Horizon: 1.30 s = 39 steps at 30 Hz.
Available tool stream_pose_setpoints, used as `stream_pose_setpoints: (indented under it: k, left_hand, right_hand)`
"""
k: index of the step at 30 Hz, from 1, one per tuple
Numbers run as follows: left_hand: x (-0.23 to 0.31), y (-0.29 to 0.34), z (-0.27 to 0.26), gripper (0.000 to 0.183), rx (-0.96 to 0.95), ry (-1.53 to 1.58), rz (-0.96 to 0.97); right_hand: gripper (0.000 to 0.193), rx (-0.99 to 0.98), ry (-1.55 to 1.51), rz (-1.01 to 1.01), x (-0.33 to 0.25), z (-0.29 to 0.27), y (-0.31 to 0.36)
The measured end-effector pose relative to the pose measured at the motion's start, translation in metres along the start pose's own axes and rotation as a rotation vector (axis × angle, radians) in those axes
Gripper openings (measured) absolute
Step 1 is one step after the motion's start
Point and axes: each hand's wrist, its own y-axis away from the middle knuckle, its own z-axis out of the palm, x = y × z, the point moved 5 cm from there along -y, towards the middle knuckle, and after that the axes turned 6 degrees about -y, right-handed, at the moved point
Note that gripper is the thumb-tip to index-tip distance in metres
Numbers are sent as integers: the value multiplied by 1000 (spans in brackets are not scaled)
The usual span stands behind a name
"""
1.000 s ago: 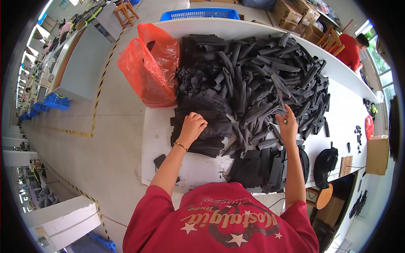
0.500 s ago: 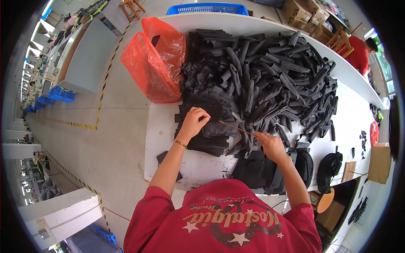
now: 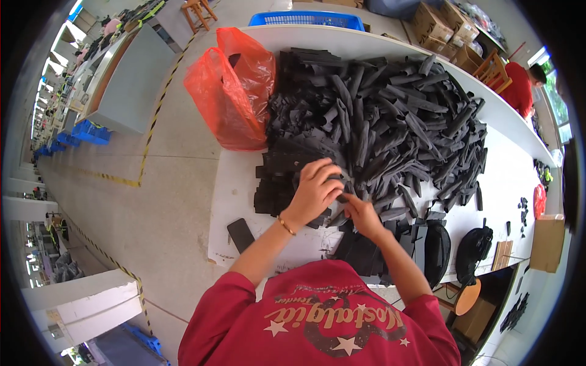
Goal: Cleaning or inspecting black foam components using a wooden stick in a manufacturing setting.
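Mostly unsorted: large heap of black foam strips [image 3: 390, 116] covering the table [image 3: 506, 183]. Small flat stacks [image 3: 278, 183] forming at near edge. Left hand [image 3: 314, 192] and right hand [image 3: 360, 213] pinching one strip, fingers closed on it.

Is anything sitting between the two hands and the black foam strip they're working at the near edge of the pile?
Nothing visible does. The left hand and right hand both already touch the black foam strip at the near edge of the foam pile. The orange bag sits off to the left, apart from them.
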Motion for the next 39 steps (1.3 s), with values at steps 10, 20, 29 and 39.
stream_pose_setpoints:
  k: [10,20,29,39]
  left_hand:
    - [-31,100,67,25,640,1788,-1271]
    - [-51,96,55,17,722,1477,-1425]
    - [-37,126,104,25,648,1610,-1584]
    - [15,83,62,40,347,1728,-1555]
  right_hand:
    - [12,231,-155,73,-19,76,16]
    - [12,151,-86,184,-11,86,64]
    - [10,-13,80,135,-36,30,136]
    - [9,49,-22,246,-36,31,115]
